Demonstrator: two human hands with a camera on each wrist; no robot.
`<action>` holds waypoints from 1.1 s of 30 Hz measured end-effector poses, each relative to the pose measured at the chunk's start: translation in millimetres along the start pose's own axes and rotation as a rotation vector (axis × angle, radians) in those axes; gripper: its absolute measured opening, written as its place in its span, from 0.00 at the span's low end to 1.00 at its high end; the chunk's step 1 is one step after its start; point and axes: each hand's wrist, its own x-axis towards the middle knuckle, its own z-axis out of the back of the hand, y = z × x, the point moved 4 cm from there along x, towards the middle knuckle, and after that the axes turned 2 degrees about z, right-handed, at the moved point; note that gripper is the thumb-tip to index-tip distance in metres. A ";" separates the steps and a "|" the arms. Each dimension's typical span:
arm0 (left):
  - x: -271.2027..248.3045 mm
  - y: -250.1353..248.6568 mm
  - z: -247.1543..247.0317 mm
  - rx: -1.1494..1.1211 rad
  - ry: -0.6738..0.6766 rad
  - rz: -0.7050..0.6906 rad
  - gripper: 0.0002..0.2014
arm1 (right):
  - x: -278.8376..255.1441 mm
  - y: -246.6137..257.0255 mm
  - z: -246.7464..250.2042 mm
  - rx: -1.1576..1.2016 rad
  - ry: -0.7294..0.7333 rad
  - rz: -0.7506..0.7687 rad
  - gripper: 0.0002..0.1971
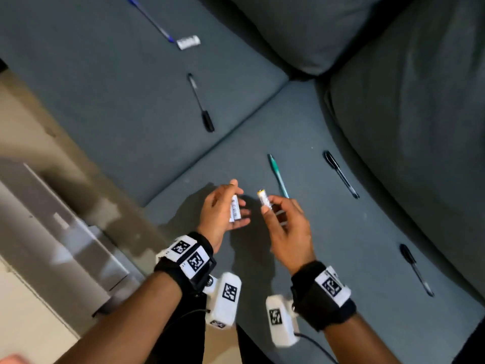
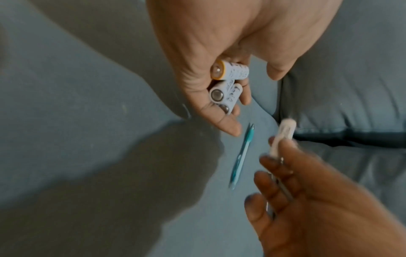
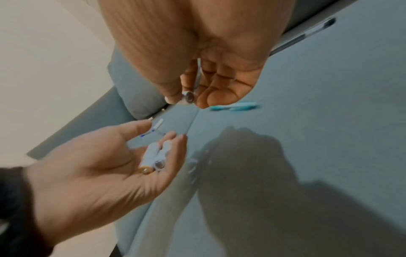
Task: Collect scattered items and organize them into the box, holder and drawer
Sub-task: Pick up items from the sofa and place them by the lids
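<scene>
1. The left hand [image 1: 220, 208] lies palm-up and only loosely cupped over the sofa seat [image 1: 341, 232], with three white batteries [image 2: 228, 83] resting across its fingers. Nothing clamps them, so a tilt of the palm could roll one off, likely into the seam between the cushions.
2. The right hand [image 1: 286, 227], just beside the left hand, pinches one more battery [image 1: 263, 199] between thumb and fingertips; a thin pen-like thing also seems tucked under its fingers, though blur hides it. Passing the battery across while holding both could make it fumble either.
3. Beyond the left hand lie a teal pen [image 1: 278, 176], three black pens and, farthest off, a blue pen with another battery [image 1: 188, 42].
4. The batteries carry dark print, too blurred to read; no brand is legible.
</scene>
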 end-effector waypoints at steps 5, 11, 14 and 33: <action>14.5 -54.6 48.4 -0.057 -0.039 -0.061 0.15 | 35.3 69.3 -66.8 -0.096 0.087 0.105 0.13; 37.7 -119.4 130.7 -0.064 -0.102 -0.108 0.12 | 123.1 96.2 -125.1 -0.140 0.136 0.092 0.05; 47.3 -138.3 169.2 -0.084 -0.111 -0.145 0.07 | 183.3 115.7 -146.3 -0.377 0.183 0.208 0.12; 127.2 -259.4 218.6 -0.130 -0.132 -0.126 0.08 | 372.8 130.7 -182.8 -0.639 0.140 0.113 0.09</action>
